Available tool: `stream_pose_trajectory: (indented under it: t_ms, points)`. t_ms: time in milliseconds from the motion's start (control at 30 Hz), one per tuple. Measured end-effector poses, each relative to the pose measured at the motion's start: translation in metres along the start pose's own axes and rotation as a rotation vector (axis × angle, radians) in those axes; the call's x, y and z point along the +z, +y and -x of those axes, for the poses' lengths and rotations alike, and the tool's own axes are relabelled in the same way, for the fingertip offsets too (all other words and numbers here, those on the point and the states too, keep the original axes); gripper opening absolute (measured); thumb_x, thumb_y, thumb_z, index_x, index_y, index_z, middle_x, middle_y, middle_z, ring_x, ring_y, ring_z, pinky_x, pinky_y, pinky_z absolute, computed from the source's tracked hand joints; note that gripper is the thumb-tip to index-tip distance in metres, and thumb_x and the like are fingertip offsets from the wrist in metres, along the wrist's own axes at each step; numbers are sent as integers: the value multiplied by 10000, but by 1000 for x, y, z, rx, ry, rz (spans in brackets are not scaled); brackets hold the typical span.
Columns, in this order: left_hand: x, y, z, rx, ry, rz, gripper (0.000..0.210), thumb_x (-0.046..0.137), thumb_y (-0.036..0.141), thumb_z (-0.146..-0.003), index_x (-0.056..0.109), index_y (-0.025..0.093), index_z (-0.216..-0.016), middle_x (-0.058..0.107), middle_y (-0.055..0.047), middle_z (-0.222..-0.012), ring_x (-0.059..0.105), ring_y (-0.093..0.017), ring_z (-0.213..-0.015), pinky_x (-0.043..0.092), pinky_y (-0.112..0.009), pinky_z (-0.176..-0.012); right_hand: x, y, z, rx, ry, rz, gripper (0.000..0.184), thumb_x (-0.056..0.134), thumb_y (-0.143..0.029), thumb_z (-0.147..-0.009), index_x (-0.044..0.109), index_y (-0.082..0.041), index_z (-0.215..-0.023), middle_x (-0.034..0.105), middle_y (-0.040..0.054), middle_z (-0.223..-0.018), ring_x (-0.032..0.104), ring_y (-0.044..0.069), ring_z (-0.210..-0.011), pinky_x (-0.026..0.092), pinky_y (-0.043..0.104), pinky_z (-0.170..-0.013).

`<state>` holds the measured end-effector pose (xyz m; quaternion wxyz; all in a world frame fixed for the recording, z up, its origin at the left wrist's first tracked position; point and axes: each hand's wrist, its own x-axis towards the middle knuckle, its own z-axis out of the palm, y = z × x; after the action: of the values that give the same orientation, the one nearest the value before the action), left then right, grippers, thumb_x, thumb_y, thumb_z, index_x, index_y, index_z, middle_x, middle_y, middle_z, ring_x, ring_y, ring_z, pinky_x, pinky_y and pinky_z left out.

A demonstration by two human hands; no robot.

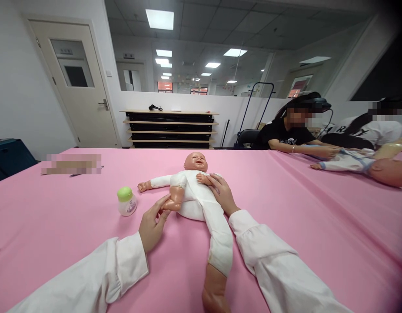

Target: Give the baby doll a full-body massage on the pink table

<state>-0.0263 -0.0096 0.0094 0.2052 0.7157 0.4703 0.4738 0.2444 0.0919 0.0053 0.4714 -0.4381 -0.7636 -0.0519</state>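
Note:
A baby doll (196,191) with a white cloth body lies on its back on the pink table, head away from me. My left hand (154,221) grips the doll's foot (172,201), and that leg is bent up toward the belly. The other leg (220,243) stretches toward me. My right hand (223,191) rests at the side of the doll's chest, its fingers by the doll's small hand (203,178); whether they grip it is hard to see. Left of the doll stands a small jar (127,202) with a green lid.
The pink tablecloth (90,226) covers the table. At the right, a person in black (285,130) and one in white (380,128) sit by another doll (360,165). A blurred flat item (72,164) lies far left. Behind are a low shelf (171,126) and a door (70,82).

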Motion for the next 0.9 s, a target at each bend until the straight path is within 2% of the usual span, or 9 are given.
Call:
stream_pose_trajectory:
  t_ms: [133, 267, 367, 467, 600, 700, 767, 900]
  points:
    - [0, 2, 6, 180, 57, -105, 329, 415, 306, -867, 476, 227, -1181, 641, -41, -984, 574, -150, -801, 446, -307, -730, -1, -2, 0, 0, -2, -20, 336, 409, -263, -852, 529, -284, -1165, 511, 36, -1196, 428, 199, -1147, 345, 439, -1001]
    - [-2, 5, 12, 454, 104, -218, 298, 436, 226, -853, 484, 212, -1146, 625, -30, -812, 521, -141, -694, 396, -300, -675, -2, -3, 1, 44, 38, -43, 349, 430, -272, -840, 508, -257, -1180, 510, 48, -1206, 440, 198, -1138, 351, 436, -992]
    - [-4, 13, 20, 669, 73, -244, 307, 437, 168, -820, 481, 201, -1122, 555, -1, -661, 446, -134, -607, 338, -281, -610, -2, -1, 2, 133, 133, -84, 370, 464, -289, -818, 492, -233, -1182, 527, 65, -1175, 465, 198, -1105, 371, 425, -967]
    - [-6, 26, 29, 848, -13, -265, 311, 418, 143, -782, 499, 187, -1078, 502, 5, -593, 395, -139, -571, 289, -286, -580, -5, 8, 3, 296, 296, -175, 424, 483, -305, -799, 447, -202, -1208, 506, 86, -1200, 472, 194, -1103, 387, 399, -946]
    - [-5, 41, 38, 947, -99, -278, 283, 417, 156, -776, 530, 168, -1035, 474, 7, -545, 356, -139, -536, 245, -293, -549, -12, 34, 3, 612, 594, -341, 523, 479, -302, -770, 343, -136, -1247, 451, 143, -1263, 494, 191, -1101, 408, 381, -927]
    - [-2, 47, 43, 1017, -115, -245, 226, 438, 179, -791, 545, 146, -988, 480, 14, -510, 337, -132, -506, 216, -287, -516, -17, 53, 4, 774, 805, -413, 489, 449, -248, -744, 348, -99, -1198, 401, 159, -1308, 411, 171, -1200, 352, 341, -997]
    - [2, 49, 46, 1063, -138, -238, 163, 426, 196, -831, 562, 147, -908, 449, 27, -461, 326, -123, -488, 217, -285, -502, -20, 63, 5, 838, 869, -425, 467, 407, -216, -741, 328, -83, -1181, 376, 173, -1321, 365, 154, -1238, 323, 317, -1024]
    - [8, 48, 55, 1102, -191, -252, 218, 383, 195, -884, 550, 163, -748, 389, 40, -419, 337, -108, -479, 264, -272, -508, -24, 72, 6, 925, 877, -407, 548, 401, -186, -729, 182, -81, -1221, 375, 201, -1302, 434, 142, -1187, 373, 309, -991]
